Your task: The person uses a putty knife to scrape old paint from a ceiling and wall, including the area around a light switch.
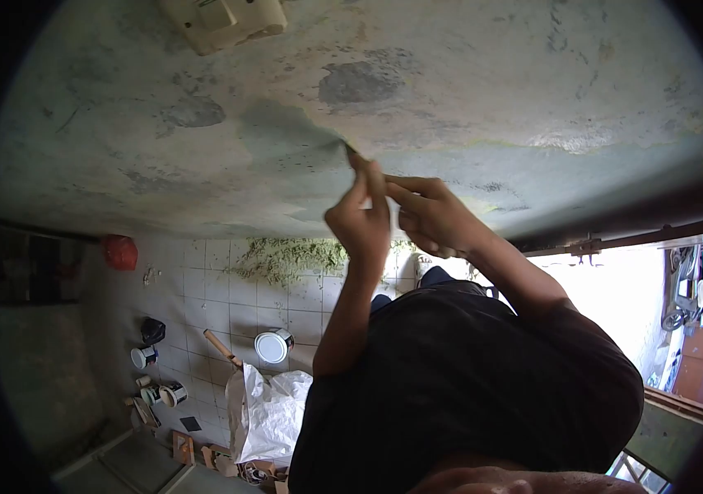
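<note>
The tip of a scraper (349, 150) touches the wall (286, 181), which has patchy, peeling pale green paint. Most of the tool is hidden by my fingers. My left hand (361, 221) is closed around its front part, fingers pointing up toward the wall. Just to the right, my right hand (435, 212) is closed at the tool's rear end, its fingertips close against the left hand. A smooth pale green patch lies left of the tip, with bare grey spots above it.
Green paint flakes (290, 259) litter the tiled floor below the wall. A white-lidded bucket (273, 346), a white sack (273, 412), a wooden-handled tool (221, 347), a red bag (120, 252) and several cans stand or lie behind. A beige box (228, 20) is fixed on the wall.
</note>
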A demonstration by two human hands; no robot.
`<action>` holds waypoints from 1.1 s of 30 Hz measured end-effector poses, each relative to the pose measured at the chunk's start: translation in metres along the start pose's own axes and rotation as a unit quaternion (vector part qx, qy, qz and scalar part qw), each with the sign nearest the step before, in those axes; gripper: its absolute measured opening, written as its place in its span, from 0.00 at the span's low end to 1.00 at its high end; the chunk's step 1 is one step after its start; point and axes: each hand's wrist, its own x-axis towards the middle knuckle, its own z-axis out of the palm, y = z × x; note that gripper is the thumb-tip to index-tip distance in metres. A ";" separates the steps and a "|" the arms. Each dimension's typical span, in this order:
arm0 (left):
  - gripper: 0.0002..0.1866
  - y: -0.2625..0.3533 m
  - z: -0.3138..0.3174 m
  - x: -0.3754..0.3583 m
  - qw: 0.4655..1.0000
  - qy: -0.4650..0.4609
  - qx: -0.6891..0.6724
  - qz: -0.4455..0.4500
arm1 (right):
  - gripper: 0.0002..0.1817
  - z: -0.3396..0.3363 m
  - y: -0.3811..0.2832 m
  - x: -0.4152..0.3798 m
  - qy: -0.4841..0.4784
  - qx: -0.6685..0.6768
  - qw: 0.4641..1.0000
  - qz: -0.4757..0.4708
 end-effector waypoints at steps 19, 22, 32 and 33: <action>0.13 -0.021 0.002 -0.031 0.967 -0.138 -0.160 -0.144 | 0.29 -0.053 0.055 -0.027 -0.032 -0.064 0.997 0.024; 0.18 -0.021 0.000 -0.036 0.945 -0.151 -0.184 -0.223 | 0.29 -0.048 0.054 -0.047 -0.017 -0.110 0.994 0.002; 0.12 0.015 0.031 -0.025 0.883 -0.278 -0.288 -0.246 | 0.34 -0.048 0.091 -0.085 0.094 -0.005 0.994 -0.064; 0.12 0.015 0.034 -0.023 0.880 -0.290 -0.287 -0.244 | 0.28 -0.050 0.096 -0.085 0.081 -0.038 0.994 -0.055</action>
